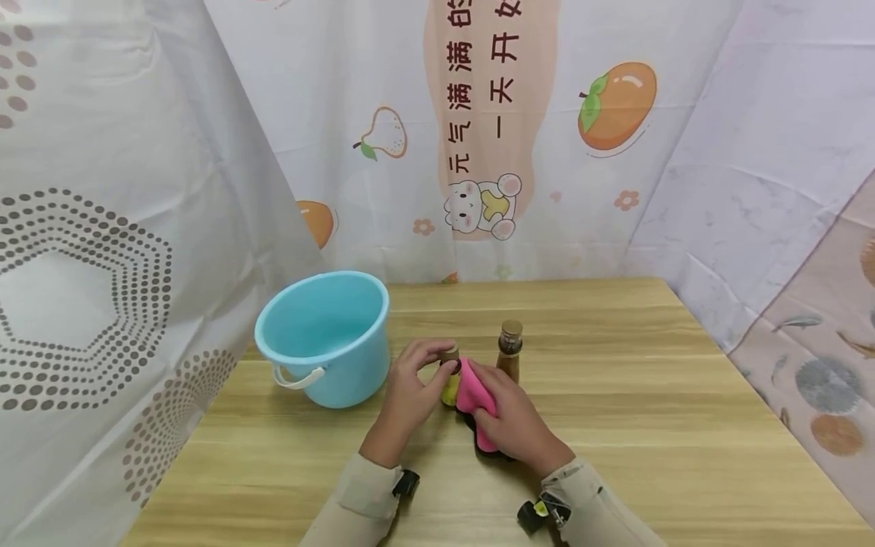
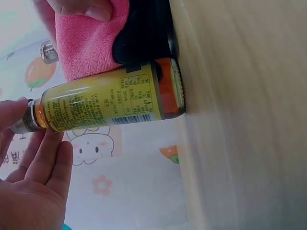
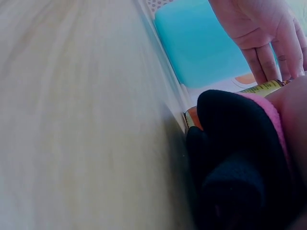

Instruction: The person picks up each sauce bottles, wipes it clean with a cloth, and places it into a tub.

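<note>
At the lower centre of the head view, the right hand (image 1: 511,416) grips a pink-and-black plush cloth (image 1: 473,391), fingers curled over it. The cloth lies against the right side of the yellow-labelled glass bottle (image 2: 103,103), which stands on the wooden table (image 1: 615,395) near the middle of the frame. The left hand (image 1: 410,387), at the bottle's other side, is the nearer, pinching it by cap and neck. From the right fingers the bottle lies just to the left. Its long axis is close to upright, cap up, base on the wood. Beyond, right of centre, stands a second bottle (image 1: 508,366), partly hidden; left of centre, a light-blue bucket (image 1: 355,374).
</note>
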A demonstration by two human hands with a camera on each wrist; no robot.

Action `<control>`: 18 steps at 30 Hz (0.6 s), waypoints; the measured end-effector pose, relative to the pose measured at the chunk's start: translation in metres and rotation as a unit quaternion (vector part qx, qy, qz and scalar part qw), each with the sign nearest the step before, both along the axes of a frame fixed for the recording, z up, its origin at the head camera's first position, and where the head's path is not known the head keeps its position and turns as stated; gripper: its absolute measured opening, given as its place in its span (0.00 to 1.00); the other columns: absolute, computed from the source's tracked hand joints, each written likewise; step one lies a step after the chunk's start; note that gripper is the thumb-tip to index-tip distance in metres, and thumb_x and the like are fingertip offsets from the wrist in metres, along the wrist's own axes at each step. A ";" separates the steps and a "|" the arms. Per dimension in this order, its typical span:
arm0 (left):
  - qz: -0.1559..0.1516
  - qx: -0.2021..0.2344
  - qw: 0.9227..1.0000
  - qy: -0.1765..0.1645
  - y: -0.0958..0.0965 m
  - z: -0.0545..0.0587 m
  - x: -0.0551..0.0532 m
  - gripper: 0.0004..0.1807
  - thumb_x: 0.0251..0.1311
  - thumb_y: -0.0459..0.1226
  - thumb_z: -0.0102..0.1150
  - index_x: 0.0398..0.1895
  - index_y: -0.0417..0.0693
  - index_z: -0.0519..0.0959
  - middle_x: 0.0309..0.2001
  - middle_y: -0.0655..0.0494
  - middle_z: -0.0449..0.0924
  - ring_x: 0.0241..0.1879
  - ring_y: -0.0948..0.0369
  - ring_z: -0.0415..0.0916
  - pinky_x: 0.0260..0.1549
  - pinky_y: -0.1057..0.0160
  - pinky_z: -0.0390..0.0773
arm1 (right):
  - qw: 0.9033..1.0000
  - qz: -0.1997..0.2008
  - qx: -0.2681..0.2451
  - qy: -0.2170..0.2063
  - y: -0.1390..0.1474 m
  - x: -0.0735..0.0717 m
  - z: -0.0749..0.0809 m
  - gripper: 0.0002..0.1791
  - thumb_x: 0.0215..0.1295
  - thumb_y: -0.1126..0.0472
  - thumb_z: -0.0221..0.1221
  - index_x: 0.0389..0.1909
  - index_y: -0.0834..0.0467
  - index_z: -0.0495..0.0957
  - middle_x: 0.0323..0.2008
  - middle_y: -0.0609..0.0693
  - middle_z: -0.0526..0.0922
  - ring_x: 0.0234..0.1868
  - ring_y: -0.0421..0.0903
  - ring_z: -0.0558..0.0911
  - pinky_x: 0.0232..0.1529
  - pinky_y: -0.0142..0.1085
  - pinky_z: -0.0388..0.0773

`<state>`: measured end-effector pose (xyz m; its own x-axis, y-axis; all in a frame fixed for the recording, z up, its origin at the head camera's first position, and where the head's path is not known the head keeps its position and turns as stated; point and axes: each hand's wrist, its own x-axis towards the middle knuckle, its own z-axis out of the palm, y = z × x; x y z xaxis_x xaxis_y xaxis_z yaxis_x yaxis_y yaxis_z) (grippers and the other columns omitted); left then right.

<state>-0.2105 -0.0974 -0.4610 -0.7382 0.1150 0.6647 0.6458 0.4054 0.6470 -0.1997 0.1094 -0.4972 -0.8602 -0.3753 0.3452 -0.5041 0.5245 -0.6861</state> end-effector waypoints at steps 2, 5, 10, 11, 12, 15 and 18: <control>-0.005 0.001 1.000 0.000 -0.001 0.000 0.000 0.12 0.69 0.36 0.66 0.54 0.50 0.84 0.52 0.55 0.83 0.52 0.57 0.84 0.56 0.61 0.84 | 1.000 -0.001 -0.003 0.006 -0.001 0.001 0.000 0.44 0.62 0.67 0.65 0.79 0.47 0.63 0.69 0.47 0.74 0.63 0.44 0.77 0.62 0.49 0.79; -0.012 0.005 1.000 0.000 -0.002 0.000 -0.001 0.13 0.69 0.36 0.66 0.55 0.50 0.84 0.52 0.55 0.83 0.52 0.57 0.85 0.56 0.61 0.84 | 1.000 -0.002 -0.010 0.016 -0.002 0.002 0.001 0.44 0.62 0.68 0.65 0.79 0.47 0.64 0.69 0.46 0.74 0.63 0.45 0.77 0.62 0.49 0.79; -0.017 0.006 1.000 0.000 -0.002 0.000 0.000 0.13 0.70 0.35 0.65 0.55 0.49 0.84 0.51 0.54 0.83 0.52 0.57 0.85 0.56 0.60 0.84 | 0.999 0.000 -0.027 0.046 -0.002 0.003 0.003 0.44 0.61 0.69 0.65 0.79 0.47 0.64 0.70 0.46 0.73 0.63 0.44 0.77 0.60 0.49 0.81; -0.014 0.002 1.000 0.002 -0.002 0.000 0.000 0.13 0.70 0.35 0.65 0.55 0.50 0.84 0.51 0.55 0.83 0.52 0.57 0.85 0.56 0.60 0.84 | 0.998 0.001 -0.031 0.055 -0.002 0.003 0.003 0.44 0.61 0.69 0.65 0.79 0.47 0.64 0.70 0.46 0.73 0.63 0.44 0.77 0.59 0.48 0.81; -0.009 -0.003 1.000 0.003 -0.002 0.000 0.000 0.13 0.69 0.35 0.66 0.55 0.50 0.84 0.51 0.56 0.84 0.52 0.58 0.85 0.56 0.60 0.84 | 0.997 0.002 -0.035 0.063 -0.002 0.003 0.003 0.44 0.61 0.69 0.65 0.79 0.48 0.64 0.70 0.47 0.73 0.63 0.44 0.78 0.59 0.48 0.81; 0.010 -0.021 1.000 0.002 -0.002 0.002 0.001 0.13 0.69 0.37 0.66 0.55 0.53 0.84 0.51 0.58 0.85 0.53 0.59 0.84 0.56 0.56 0.84 | 0.995 0.005 -0.047 0.083 -0.002 0.002 0.004 0.44 0.61 0.69 0.65 0.79 0.48 0.64 0.71 0.47 0.72 0.63 0.44 0.77 0.59 0.49 0.81; 0.019 -0.030 0.999 -0.002 -0.003 0.003 0.002 0.13 0.69 0.38 0.66 0.55 0.55 0.85 0.51 0.60 0.86 0.52 0.60 0.83 0.51 0.51 0.84 | 0.994 0.006 -0.053 0.100 -0.003 0.002 0.004 0.43 0.61 0.69 0.64 0.79 0.49 0.64 0.72 0.49 0.71 0.65 0.46 0.76 0.61 0.49 0.80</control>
<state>-0.2086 -0.1005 -0.4581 -0.7461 0.1256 0.6539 0.6257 0.4681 0.6240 -0.1980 0.1068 -0.4929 -0.7663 -0.3364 0.5474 -0.6415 0.4478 -0.6228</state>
